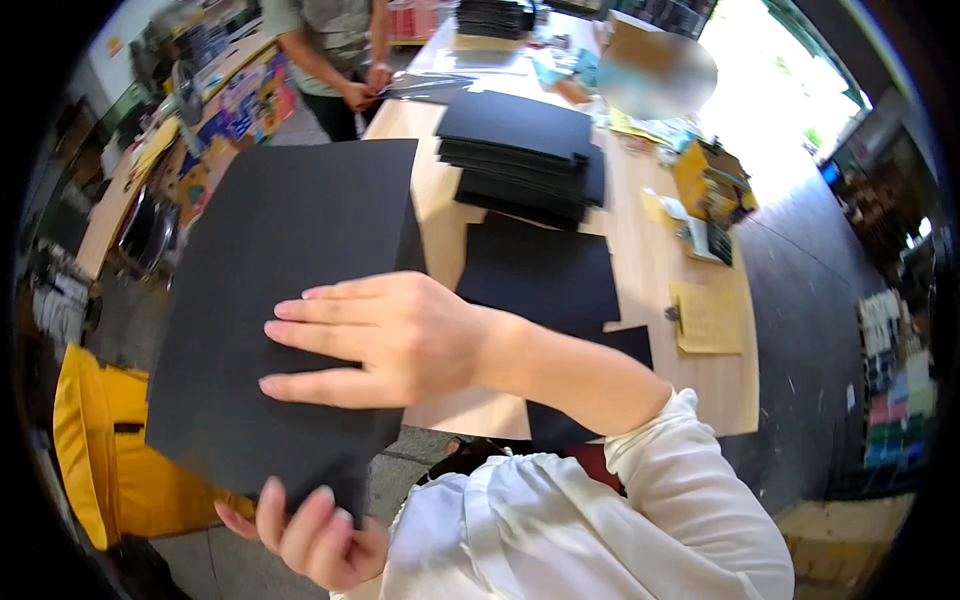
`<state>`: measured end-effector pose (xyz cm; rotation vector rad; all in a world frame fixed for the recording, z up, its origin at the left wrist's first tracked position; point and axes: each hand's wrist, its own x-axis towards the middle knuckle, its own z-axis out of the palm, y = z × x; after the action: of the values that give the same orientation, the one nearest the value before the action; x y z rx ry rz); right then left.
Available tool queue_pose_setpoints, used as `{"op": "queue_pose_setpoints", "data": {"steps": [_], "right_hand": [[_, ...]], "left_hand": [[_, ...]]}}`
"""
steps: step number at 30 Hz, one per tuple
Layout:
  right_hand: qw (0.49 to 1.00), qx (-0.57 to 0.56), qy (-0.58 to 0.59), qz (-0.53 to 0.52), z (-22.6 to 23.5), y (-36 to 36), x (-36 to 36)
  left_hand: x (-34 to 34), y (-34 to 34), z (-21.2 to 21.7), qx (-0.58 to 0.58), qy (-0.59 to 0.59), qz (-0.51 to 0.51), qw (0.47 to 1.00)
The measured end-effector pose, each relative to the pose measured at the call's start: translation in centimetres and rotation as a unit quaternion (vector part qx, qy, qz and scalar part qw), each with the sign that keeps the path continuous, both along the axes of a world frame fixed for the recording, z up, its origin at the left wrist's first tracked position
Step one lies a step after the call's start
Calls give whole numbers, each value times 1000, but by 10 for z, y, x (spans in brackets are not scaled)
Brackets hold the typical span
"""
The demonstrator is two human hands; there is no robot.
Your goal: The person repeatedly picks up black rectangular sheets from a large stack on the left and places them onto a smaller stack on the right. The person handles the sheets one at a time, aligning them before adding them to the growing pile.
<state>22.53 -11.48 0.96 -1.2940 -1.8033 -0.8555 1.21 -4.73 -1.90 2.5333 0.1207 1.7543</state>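
Note:
A large black card (pixel 300 220) is held up in front of me, off the left side of the table. Its right edge shows a second layer, as if it were folded. My right hand (pixel 400 340) reaches across from the right and lies flat on the card, its fingers stretched out to the left. At the card's near edge, my left hand (pixel 315 540) has its fingers curled up and closed against it. Part of the left palm is hidden. Black cut sheets (pixel 540 268) lie overlapping on the table beside my right forearm.
The wooden table (pixel 660 250) bears a stack of black cards (pixel 515 135), a clipboard with yellow paper (pixel 708 318) and a yellow box (pixel 710 180). Across its far left corner a person (pixel 330 60) handles dark sheeting. A yellow chair or bag (pixel 110 440) stands at lower left.

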Motion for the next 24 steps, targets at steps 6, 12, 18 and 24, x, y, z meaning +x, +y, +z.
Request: {"op": "queue_pose_setpoints", "data": {"steps": [6,12,18,24], "right_hand": [[970,0,35,-239,-35,-162,-17],[850,-70,119,-508,-170,-289,-99],[758,-230,243,-560,-301,-333,-153],[752,-267,253,-546,-298,-339,-149]], "left_hand": [[30,-23,-77,97,-132,-388,907],[80,-85,-187,-257,363,-420,791],[86,-112,-268,-284,482,-409,721],[89,-116,-277,-157,503,-409,746]]}}
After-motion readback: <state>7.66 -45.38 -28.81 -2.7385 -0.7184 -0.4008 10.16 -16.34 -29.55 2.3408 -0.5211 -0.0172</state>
